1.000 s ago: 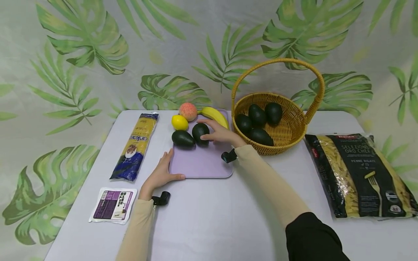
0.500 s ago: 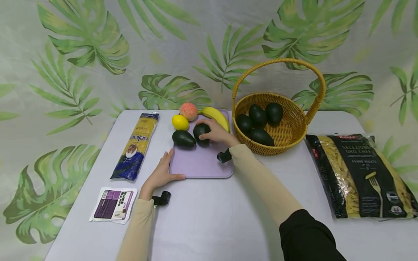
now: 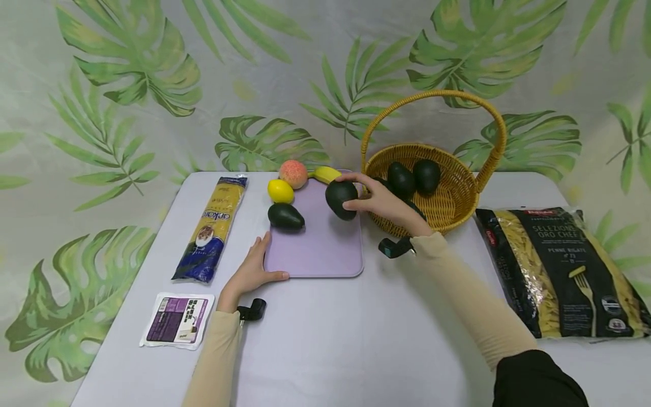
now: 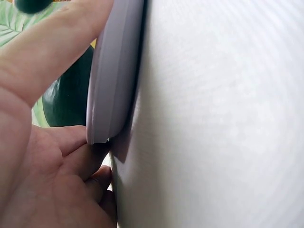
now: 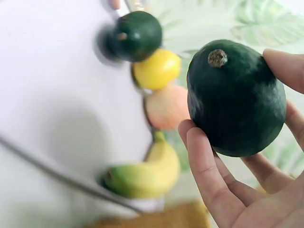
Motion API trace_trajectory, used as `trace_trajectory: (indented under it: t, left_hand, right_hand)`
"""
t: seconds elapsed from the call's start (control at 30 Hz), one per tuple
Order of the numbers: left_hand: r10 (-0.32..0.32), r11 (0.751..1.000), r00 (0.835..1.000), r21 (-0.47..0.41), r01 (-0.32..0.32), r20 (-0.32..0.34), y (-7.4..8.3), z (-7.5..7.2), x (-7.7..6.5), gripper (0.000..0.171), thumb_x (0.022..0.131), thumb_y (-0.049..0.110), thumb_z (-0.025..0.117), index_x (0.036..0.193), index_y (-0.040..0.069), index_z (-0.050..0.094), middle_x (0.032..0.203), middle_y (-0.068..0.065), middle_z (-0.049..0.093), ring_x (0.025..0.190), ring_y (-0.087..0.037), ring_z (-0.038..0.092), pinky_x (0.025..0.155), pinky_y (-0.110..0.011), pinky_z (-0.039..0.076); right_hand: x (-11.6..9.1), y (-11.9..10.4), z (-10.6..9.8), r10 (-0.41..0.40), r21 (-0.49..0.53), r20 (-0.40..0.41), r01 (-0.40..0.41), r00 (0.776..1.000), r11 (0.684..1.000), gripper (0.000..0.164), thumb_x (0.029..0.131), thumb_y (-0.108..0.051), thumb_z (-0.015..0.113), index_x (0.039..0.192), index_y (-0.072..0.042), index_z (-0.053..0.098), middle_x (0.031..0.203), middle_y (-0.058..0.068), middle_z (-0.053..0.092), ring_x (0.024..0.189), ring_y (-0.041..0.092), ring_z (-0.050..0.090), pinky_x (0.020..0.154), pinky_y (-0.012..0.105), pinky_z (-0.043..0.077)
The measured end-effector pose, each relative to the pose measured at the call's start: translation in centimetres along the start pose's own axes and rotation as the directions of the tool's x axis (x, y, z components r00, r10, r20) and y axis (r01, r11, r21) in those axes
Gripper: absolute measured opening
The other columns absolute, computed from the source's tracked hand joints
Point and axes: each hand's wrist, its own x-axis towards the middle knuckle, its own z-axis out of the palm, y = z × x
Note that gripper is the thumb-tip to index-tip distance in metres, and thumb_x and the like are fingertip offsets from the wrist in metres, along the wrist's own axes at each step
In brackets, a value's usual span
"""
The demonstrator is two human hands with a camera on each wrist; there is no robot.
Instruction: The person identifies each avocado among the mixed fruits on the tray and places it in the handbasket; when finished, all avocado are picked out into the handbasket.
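My right hand (image 3: pixel 378 202) holds a dark green avocado (image 3: pixel 341 199) in the air over the right part of the lilac tray (image 3: pixel 315 257). Thumb and fingers pinch it from its sides in the right wrist view, where its stem scar faces the camera. Spread around the tray's front left corner, my left hand (image 3: pixel 251 271) touches the rim with thumb and fingers. In the left wrist view some of its fingertips are hidden behind the tray edge. Another avocado (image 3: pixel 286 217) lies at the tray's left edge, near a lemon (image 3: pixel 280 191), a peach (image 3: pixel 293 174) and a banana (image 3: pixel 325 174).
A wicker basket (image 3: pixel 452 215) with a tall handle and several avocados (image 3: pixel 426 176) stands right of the tray. Farther right lies a large penne bag (image 3: pixel 569 277). To the left are a spaghetti packet (image 3: pixel 211 229) and a flat white-and-purple package (image 3: pixel 177 320).
My right hand has lifted the avocado off the tray beside the other one and moved it right, towards the basket. The left hand stays at the tray corner.
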Motion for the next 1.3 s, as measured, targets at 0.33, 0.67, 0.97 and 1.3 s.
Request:
trace_trajectory:
  t: [0.33,0.67,0.97,1.3]
  left_hand:
    - [-0.008,1.0,1.0,0.012,0.008,0.012,-0.1,-0.1,0.1,0.116,0.075,0.035,0.082,0.153,0.002,0.003,0.157,-0.023,0.002,0.143,-0.038,-0.004,0.112,-0.056,0.006]
    - [0.009,1.0,1.0,0.012,-0.009,0.011,-0.1,-0.1,0.1,0.115,0.076,0.036,0.081,0.153,0.001,0.002,0.157,-0.023,0.002,0.143,-0.039,-0.004,0.112,-0.056,0.005]
    - [0.017,1.0,1.0,0.012,-0.017,0.006,-0.2,0.0,0.0,0.115,0.075,0.035,0.081,0.152,0.0,0.003,0.156,-0.024,0.003,0.143,-0.039,-0.004,0.112,-0.057,0.006]
    - [0.018,1.0,1.0,0.01,-0.018,0.004,-0.1,0.1,0.1,0.115,0.075,0.034,0.081,0.152,-0.001,0.003,0.157,-0.023,0.003,0.143,-0.038,-0.004,0.112,-0.056,0.006]
  right_hand:
    - [-6.8,0.9,-6.9,0.072,-0.045,-0.124,-0.078,0.99,0.996,0.056,0.092,-0.022,0.066,0.143,-0.019,0.042,0.149,0.002,0.029,0.121,0.036,0.047,0.092,0.048,0.046]
    - [-11.7,3.4,-11.8,0.167,-0.102,-0.267,-0.2,0.949,0.974,0.057,0.095,-0.021,0.06,0.146,-0.016,0.036,0.151,0.012,0.022,0.094,0.016,0.06,0.076,0.026,0.053]
    - [-12.9,4.7,-13.5,0.21,-0.162,-0.308,-0.269,0.928,0.949,0.061,0.096,-0.025,0.06,0.149,-0.018,0.031,0.153,0.016,0.018,0.085,0.008,0.061,0.073,0.023,0.051]
    - [-11.4,4.7,-13.5,0.163,-0.288,-0.335,-0.266,0.928,0.92,0.063,0.094,-0.031,0.061,0.148,-0.014,0.033,0.153,0.018,0.023,0.086,0.025,0.064,0.077,0.04,0.052]
